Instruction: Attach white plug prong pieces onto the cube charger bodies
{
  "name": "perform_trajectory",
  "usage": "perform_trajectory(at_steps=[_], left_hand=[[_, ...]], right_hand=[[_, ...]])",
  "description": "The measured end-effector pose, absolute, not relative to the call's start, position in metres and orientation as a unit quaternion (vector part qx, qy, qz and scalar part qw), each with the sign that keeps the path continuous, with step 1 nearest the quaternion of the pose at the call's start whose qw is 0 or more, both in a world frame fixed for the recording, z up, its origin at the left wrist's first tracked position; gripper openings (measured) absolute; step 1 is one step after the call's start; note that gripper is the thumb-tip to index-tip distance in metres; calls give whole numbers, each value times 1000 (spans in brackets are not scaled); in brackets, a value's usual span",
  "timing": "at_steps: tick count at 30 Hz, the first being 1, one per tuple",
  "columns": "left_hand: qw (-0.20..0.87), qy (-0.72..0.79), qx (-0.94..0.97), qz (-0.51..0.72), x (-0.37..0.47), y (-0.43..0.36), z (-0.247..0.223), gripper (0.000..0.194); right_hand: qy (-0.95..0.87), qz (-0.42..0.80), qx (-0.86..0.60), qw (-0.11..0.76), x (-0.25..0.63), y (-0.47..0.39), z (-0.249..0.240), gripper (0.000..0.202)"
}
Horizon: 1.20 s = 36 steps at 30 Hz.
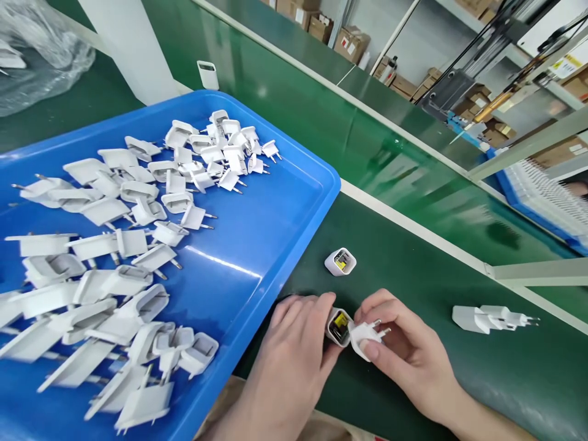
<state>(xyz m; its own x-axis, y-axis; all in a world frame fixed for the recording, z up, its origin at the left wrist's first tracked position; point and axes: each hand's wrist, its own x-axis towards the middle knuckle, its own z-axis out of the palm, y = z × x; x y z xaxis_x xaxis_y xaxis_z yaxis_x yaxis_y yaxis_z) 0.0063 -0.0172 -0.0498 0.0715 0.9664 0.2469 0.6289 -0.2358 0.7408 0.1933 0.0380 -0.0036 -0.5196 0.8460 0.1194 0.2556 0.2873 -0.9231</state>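
Observation:
My left hand (296,349) is closed round a white charger housing (339,327), whose open end shows yellow and dark parts inside. Between the thumb and fingers of my right hand (404,352) is a white plug cap (366,335) with two metal pins pointing right. The cap's left edge is right beside the housing's open end; whether they touch I cannot tell. Another open housing (340,262) with a yellow part inside lies on the green table just above my hands. To the left, a blue tray (229,251) holds several white plug caps (147,303).
Joined white chargers with pins (489,319) lie at the right. A lone white housing (208,75) stands behind the tray. Clear plastic wrap (46,55) is at the upper left. A pale rail (413,226) crosses behind my hands, with a blue tray of white pieces (542,202) beyond.

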Motion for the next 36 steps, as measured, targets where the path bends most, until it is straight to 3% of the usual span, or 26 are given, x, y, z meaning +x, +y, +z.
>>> perform_trajectory(at_steps=[4,12,22,36], left_hand=[[295,555,698,343,-10,-19,-48,51],[305,563,697,323,-9,-19,-48,47],[290,550,711,328,-10,-17,-42,34],[305,532,727,309,-10,-14,-40,37]], right_hand=[[-780,444,-344,276,200,46,-2,12],[-883,309,-291,199,195,58,2,11],[-915,255,-253,184,202,57,3,18],[-914,249,-270,171,199,56,12,17]])
